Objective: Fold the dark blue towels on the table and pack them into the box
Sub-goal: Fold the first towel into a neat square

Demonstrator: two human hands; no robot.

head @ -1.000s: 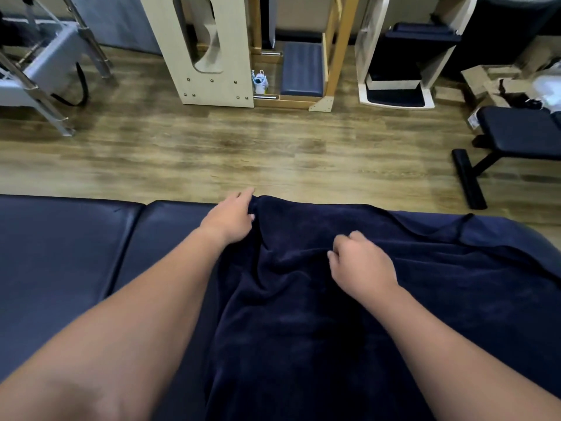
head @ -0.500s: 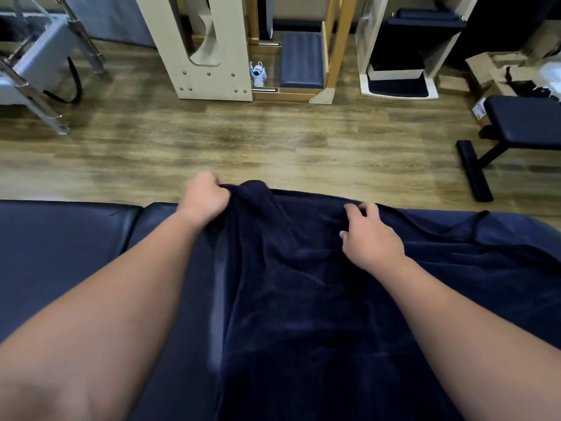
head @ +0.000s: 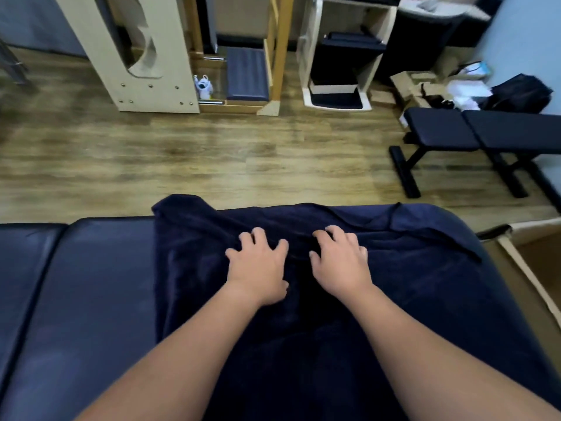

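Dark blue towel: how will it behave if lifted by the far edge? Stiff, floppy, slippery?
Likely floppy: the dark blue towel lies in soft wrinkles and drapes over the table edge. Probably bunches rather than slides stiffly: folds gather under the left hand and right hand. Plush pile suggests decent grip, not slippery.

- The dark blue towel [head: 303, 344] is soft, matt plush cloth with a short nap.
- The black padded table [head: 76, 299], left, looks like smooth leatherette with a dull sheen.
- The brown cardboard box [head: 534, 268], right, is matt with raw pale edges.
- The far wood-grain plank floor [head: 212, 165] is smooth and faintly glossy.
- The black weight bench [head: 473, 129] has smooth, matt padding.
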